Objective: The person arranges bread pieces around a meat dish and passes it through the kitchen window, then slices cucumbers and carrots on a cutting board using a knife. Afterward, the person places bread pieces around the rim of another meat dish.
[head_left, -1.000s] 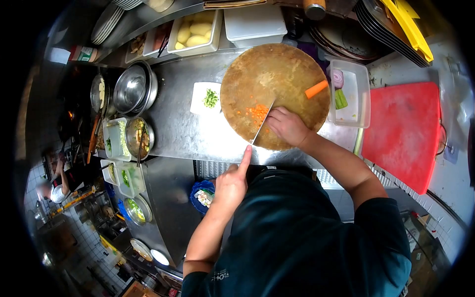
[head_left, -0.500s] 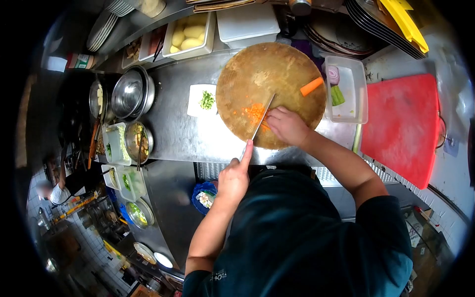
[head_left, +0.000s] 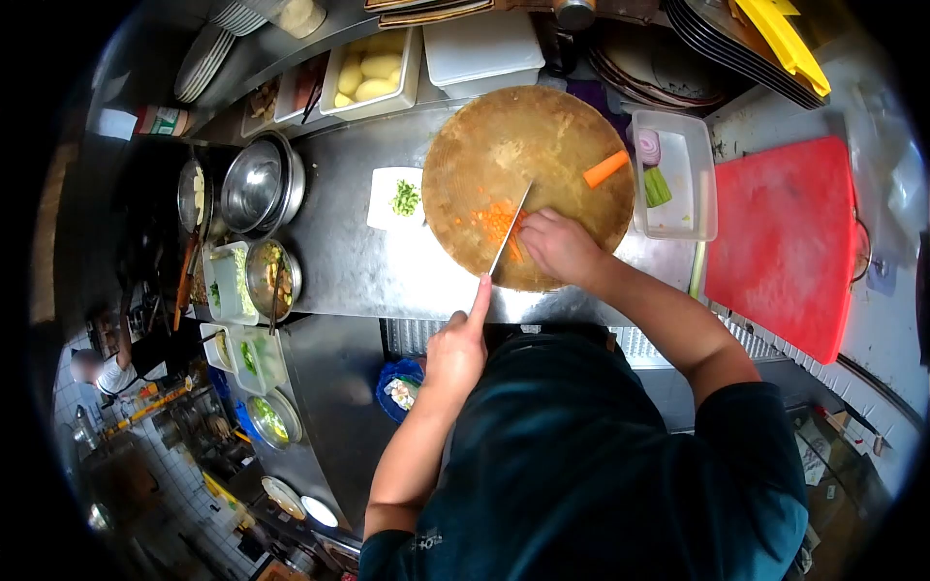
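Observation:
My left hand (head_left: pixel 457 353) is closed around the handle of a knife (head_left: pixel 510 230), its index finger stretched along the blade's back. The blade lies slanted over a round wooden chopping block (head_left: pixel 504 126), among small diced carrot pieces (head_left: pixel 496 219). Just right of the blade, my right hand (head_left: pixel 557 244) has its fingers bent and pressed together on thin carrot strips (head_left: pixel 515 254), mostly hidden under the fingertips. A larger carrot piece (head_left: pixel 606 168) rests at the block's right side. Chopped green pieces (head_left: pixel 406 198) sit on a white square plate (head_left: pixel 381 203) left of the block.
A clear tub (head_left: pixel 699 174) with onion and a green vegetable stands right of the block, then a red board (head_left: pixel 780 242). Peeled potatoes fill a bin (head_left: pixel 410 89) behind. Metal bowls (head_left: pixel 254 184) and food containers are at left. Another person (head_left: pixel 116 373) is at far left.
The knife and my right hand have shifted slightly left in the view, along with the block and tub. Orange strips now show between blade and fingers. Both hands keep their hold.

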Available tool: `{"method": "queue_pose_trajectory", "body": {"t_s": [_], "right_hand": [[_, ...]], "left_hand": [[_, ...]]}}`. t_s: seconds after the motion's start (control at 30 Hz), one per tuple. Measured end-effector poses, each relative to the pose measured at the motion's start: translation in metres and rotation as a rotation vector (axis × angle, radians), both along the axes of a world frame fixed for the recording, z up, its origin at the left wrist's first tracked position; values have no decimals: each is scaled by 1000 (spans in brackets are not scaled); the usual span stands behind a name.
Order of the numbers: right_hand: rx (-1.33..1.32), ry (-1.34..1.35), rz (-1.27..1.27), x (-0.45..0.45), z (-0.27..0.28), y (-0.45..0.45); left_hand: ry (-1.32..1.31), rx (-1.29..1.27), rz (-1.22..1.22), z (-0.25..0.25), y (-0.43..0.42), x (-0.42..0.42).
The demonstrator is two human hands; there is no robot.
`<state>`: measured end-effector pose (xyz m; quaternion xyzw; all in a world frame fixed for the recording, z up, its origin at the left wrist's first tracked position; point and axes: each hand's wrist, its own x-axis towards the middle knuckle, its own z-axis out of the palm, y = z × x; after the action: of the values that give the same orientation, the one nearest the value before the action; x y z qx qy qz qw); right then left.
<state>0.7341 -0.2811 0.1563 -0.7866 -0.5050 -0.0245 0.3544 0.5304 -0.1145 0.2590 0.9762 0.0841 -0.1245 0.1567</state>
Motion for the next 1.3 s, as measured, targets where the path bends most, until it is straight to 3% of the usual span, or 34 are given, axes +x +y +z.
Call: {"method": "queue_pose_trajectory", "body": {"t_s": [0.2,0.37,0.47,0.57,0.9,1.0,1.3], "right_hand": [[18,17,-5,-2,-4,-1],[-57,38,22,-3,-6,-5],[-11,-131,65,-3,2,-6],[-51,-3,14,-9,-1,-9],[91,-27,-203,-27,3,-17],[55,69,-166,-25,-2,-15],[71,20,-121,-23,-10,-11]], "left_hand": [[-21,-7,-53,24,1,-12],[11,1,-25,-8,-1,-4],[-50,-17,-26,-14,0,-1],[-51,-23,-22,-3,0,-6],[-55,-38,-32,18,-5,-12],[-47,-34,-36,19,-7,-13],[10,39,-47,14,-9,-13]]}}
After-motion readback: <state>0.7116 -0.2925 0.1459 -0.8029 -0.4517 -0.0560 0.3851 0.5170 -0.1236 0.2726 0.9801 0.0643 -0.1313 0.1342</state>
